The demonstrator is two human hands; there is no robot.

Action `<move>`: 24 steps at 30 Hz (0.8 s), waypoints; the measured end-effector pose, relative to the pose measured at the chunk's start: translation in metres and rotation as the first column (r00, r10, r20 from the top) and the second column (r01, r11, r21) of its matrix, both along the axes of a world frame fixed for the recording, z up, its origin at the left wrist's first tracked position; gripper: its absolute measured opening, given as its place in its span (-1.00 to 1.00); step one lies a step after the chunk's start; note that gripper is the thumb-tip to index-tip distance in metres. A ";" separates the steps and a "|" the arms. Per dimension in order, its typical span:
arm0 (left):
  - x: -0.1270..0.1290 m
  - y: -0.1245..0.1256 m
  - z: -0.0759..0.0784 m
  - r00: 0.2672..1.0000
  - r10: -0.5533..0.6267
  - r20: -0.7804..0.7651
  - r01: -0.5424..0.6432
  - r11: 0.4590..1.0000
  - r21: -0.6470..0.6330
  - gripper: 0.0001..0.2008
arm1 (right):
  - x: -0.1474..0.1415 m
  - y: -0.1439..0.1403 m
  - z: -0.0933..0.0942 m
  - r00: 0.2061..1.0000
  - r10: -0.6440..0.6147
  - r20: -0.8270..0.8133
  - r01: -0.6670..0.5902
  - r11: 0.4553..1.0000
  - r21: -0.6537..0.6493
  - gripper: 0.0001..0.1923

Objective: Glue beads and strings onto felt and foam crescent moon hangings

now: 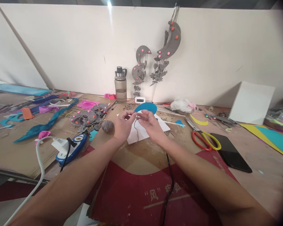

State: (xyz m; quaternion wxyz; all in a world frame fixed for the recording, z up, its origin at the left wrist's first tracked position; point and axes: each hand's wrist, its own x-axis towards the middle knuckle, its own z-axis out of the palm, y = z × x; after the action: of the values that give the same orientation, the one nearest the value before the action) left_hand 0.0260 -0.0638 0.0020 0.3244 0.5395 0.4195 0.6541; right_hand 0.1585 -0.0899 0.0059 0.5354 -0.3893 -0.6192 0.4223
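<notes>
My left hand (pixel 124 125) and my right hand (pixel 149 124) meet over a white sheet (pixel 144 133), fingertips pinched together on a thin grey strand of yarn (pixel 136 130). The strand's loose end hangs down in a curve onto the sheet. Just beyond my fingers is a blue felt oval (pixel 146 108). Left of my left hand rests a ball of grey yarn (pixel 108 126). Grey felt pieces with pink and orange pompoms (pixel 89 115) are heaped farther left. Exactly how the yarn runs between my fingertips is too small to make out.
Scissors (pixel 204 139) with red and yellow handles lie beside a black phone (pixel 231 152) on the right. A water bottle (pixel 120 86) stands at the back. Moon-shaped felt hangings (pixel 171 42) are on the wall. A power strip (pixel 72 149) with cables sits at left.
</notes>
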 end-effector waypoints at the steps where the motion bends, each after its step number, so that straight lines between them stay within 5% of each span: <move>1: 0.001 -0.002 0.001 1.000 -0.008 -0.010 0.008 1.000 -0.003 -0.94 | 0.000 0.002 -0.001 0.998 0.022 -0.063 -0.025 0.999 -0.047 -0.62; 14: 0.010 -0.007 -0.002 0.980 -0.141 0.139 0.160 0.978 -0.135 -0.82 | 0.002 0.004 -0.002 0.947 -0.252 -0.198 0.237 0.967 -0.096 -0.71; 24: 0.016 -0.016 0.003 0.939 -0.238 0.246 0.287 0.940 -0.183 -0.79 | 0.000 0.000 0.005 0.913 -0.306 -0.269 0.270 0.949 -0.163 -0.68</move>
State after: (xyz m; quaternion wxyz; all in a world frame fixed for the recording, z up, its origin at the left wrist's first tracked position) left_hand 0.0420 -0.0802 0.0049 0.5103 0.4764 0.3734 0.6109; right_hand 0.1588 -0.0895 0.0113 0.6520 -0.4420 -0.4424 0.4287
